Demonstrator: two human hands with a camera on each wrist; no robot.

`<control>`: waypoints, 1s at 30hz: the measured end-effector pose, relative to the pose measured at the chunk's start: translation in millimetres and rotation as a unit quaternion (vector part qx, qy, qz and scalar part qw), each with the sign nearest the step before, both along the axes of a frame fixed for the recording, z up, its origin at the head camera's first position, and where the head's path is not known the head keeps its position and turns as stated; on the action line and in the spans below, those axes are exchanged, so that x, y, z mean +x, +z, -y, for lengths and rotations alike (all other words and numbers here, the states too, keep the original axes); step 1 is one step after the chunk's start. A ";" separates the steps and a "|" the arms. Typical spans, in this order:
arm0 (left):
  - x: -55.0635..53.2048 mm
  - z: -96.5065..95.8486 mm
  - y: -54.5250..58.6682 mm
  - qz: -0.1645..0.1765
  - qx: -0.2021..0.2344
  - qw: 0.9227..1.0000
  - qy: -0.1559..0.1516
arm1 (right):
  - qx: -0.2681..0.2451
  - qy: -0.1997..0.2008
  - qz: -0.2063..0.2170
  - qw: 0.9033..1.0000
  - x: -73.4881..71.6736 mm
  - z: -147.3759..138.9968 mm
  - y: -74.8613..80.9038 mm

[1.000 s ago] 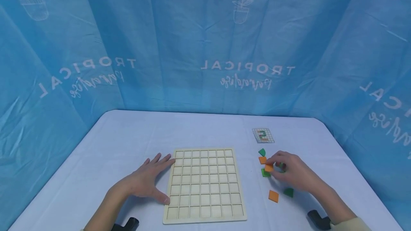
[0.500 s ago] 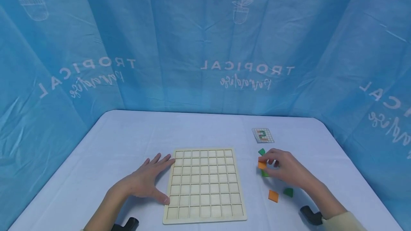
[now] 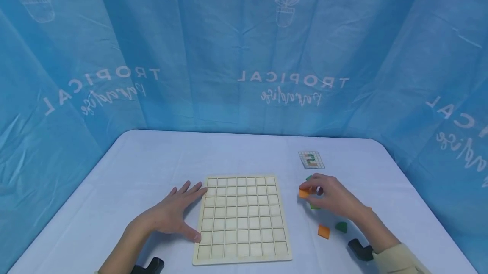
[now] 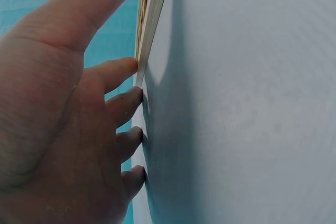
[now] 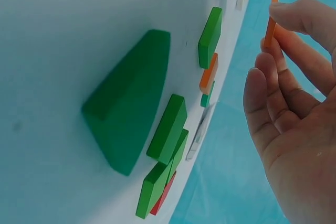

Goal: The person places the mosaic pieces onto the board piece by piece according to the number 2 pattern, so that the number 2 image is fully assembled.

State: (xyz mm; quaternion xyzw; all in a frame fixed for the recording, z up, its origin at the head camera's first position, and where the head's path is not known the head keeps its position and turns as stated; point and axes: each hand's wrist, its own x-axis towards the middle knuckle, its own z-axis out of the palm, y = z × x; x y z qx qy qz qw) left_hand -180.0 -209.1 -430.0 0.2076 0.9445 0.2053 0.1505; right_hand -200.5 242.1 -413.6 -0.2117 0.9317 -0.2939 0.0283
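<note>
My right hand [image 3: 333, 196] pinches an orange square tile [image 3: 303, 193] between thumb and fingertips, raised off the table right of the grid board. In the right wrist view the held tile [image 5: 270, 27] shows edge-on. The pale grid board [image 3: 243, 223] lies flat in front of me. Fingers spread, my left hand [image 3: 171, 213] rests at its left edge, with thumb and index fingertip touching the rim. Below the right hand lie a loose orange tile [image 3: 323, 231] and a dark green curved piece [image 3: 341, 227]. A green tile [image 3: 314, 206] is partly hidden under that hand.
A small card [image 3: 311, 160] with a gridded pattern lies behind the pieces. The right wrist view shows several green tiles [image 5: 167, 129], a red piece [image 5: 164, 196] and another orange tile [image 5: 209, 74]. A blue curtain [image 3: 244, 53] hangs behind the white table [image 3: 171, 151].
The right hand has carried the pinched orange tile left and slightly away from me, toward the board. My left hand stays where it was.
</note>
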 end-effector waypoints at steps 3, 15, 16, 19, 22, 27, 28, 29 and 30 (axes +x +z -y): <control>0.1 -0.5 0.1 0.000 0.000 1.000 0.000 | -0.005 0.006 -0.009 1.000 -1.7 1.3 -0.9; 0.5 -0.5 -0.4 -0.007 0.006 1.000 -0.005 | 0.004 0.015 -0.018 1.000 -8.5 20.5 3.4; 0.5 -0.7 -0.4 -0.006 0.007 1.000 -0.005 | 0.004 0.013 -0.015 1.000 -9.0 22.0 3.3; 0.6 -0.8 0.1 -0.003 0.007 1.000 -0.006 | 0.002 0.008 -0.005 1.000 -10.5 27.3 3.1; 1.1 -0.6 0.7 -0.003 0.007 1.000 -0.010 | 0.003 0.005 0.001 1.000 -12.3 33.5 2.9; 1.9 0.6 1.1 -0.006 0.010 1.000 -0.016 | 0.000 0.029 -0.009 1.000 -15.2 42.9 3.8; 2.0 0.8 1.0 -0.007 0.011 1.000 -0.016 | 0.000 0.033 -0.010 0.999 -16.0 44.5 3.9; 1.9 0.8 0.9 -0.007 0.011 1.000 -0.017 | 0.000 0.037 -0.009 0.999 -16.7 46.1 4.0; 1.9 0.8 0.9 -0.007 0.011 1.000 -0.016 | 0.003 0.039 -0.009 0.999 -17.4 47.5 4.0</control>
